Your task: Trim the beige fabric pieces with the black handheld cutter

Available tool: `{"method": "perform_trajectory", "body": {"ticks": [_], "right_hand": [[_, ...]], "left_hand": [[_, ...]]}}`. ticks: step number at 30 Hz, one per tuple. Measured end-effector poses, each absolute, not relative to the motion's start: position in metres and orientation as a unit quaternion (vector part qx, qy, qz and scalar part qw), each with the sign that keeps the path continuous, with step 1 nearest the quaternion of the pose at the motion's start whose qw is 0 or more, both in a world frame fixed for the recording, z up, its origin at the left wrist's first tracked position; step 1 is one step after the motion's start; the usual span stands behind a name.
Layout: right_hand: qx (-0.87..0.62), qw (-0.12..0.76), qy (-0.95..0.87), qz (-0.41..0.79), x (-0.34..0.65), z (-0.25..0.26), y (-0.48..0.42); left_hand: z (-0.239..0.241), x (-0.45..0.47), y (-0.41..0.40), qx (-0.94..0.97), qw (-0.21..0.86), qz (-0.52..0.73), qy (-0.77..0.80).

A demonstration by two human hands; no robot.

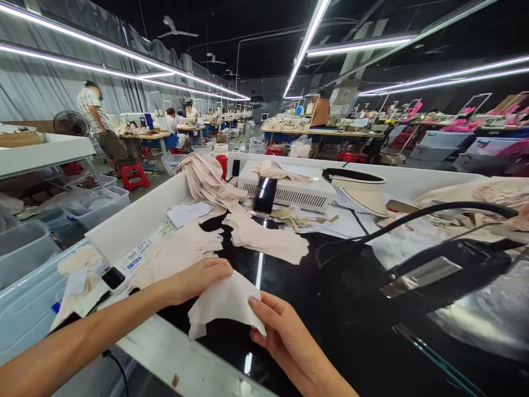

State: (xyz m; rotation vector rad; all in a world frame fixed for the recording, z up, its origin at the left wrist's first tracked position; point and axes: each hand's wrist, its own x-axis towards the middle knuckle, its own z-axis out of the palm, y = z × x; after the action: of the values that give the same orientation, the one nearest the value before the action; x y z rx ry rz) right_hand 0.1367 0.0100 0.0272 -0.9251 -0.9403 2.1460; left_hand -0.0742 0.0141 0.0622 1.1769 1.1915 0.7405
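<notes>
A pale cut fabric piece [225, 300] hangs between my two hands, low over the glossy black tabletop [326, 309]. My left hand [202, 275] pinches its upper left edge, fingers closed. At the right end, my right hand [275, 317] grips it between thumb and fingers. Just beyond lies a stack of beige fabric pieces [266, 238]. More cut pieces [177, 251] spread to the left, partly behind my left forearm. A long bundle of beige fabric [210, 179] drapes over the table's back left edge.
A white machine box [285, 187] carries fabric scraps, with a phone [265, 194] leaning on its front. Right of it sit a cream sun visor [359, 190] and a black cable [433, 209]. Tweezers [433, 358] lie at the lower right. A person [93, 110] stands far left.
</notes>
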Motion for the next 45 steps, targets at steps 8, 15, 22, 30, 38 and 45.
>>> {"method": "perform_trajectory", "body": {"ticks": [8, 15, 22, 30, 38, 45], "right_hand": [[-0.371, 0.284, -0.415, 0.781, 0.145, 0.033, -0.004], [-0.377, 0.253, -0.437, 0.776, 0.148, 0.021, -0.009], [-0.319, 0.283, -0.396, 0.813, 0.153, 0.016, -0.011], [-0.428, 0.467, -0.357, 0.686, 0.148, 0.023, 0.025], [-0.441, 0.438, -0.607, 0.495, 0.178, 0.017, 0.009], [-0.353, 0.271, -0.836, 0.322, 0.204, -0.011, -0.021]], "left_hand": [[0.051, -0.06, 0.011, 0.508, 0.603, 0.292, 0.542], [0.046, -0.059, 0.014, 0.548, 0.546, 0.3, 0.559], [0.049, -0.056, 0.004, 0.597, 0.56, 0.281, 0.502], [0.059, -0.071, 0.017, 0.752, 0.362, 0.205, 0.511], [0.058, -0.105, -0.006, 0.913, -0.067, 0.094, 0.39], [0.028, -0.079, -0.025, 0.912, 0.021, 0.124, 0.391]]}}
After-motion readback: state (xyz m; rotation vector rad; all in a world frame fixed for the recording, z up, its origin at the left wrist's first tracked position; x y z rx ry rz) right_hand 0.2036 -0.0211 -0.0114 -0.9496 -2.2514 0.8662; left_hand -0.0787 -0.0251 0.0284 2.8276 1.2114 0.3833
